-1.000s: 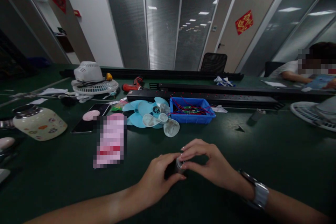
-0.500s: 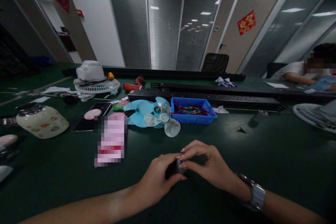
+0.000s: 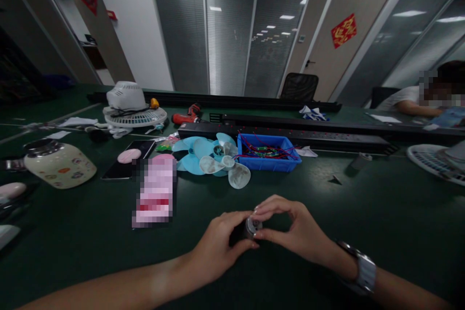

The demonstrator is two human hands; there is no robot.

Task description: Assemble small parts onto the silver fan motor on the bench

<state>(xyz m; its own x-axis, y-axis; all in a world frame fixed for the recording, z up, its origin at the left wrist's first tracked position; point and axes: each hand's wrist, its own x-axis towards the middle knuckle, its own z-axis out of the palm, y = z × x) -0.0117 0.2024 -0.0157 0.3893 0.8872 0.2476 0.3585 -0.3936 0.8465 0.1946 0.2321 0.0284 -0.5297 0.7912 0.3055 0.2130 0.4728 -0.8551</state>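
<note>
A small grey metal cylinder (image 3: 250, 227), which looks like a small motor, stands on the dark green table with its round end facing up. My left hand (image 3: 221, 242) is closed around its side, thumb in front and fingers behind. My right hand (image 3: 294, 225), with a watch on its wrist, grips the top rim between thumb and fingertips. Between those fingers the end face shows, but its small details are too blurred to read. The lower part of the cylinder lies in the shadow of my left hand.
Beyond my hands lie blue and whitish fan blades (image 3: 210, 157) and a blue bin (image 3: 269, 162) of wires. A pink pouch (image 3: 156, 189) and a cream kettle (image 3: 60, 164) are leftward. Another metal cylinder (image 3: 361, 161) stands rightward. A person (image 3: 410, 101) sits far right.
The right thumb and fingertips have spread apart over the cylinder's top, uncovering more of its end face. My left hand keeps its hold. The view has shifted slightly.
</note>
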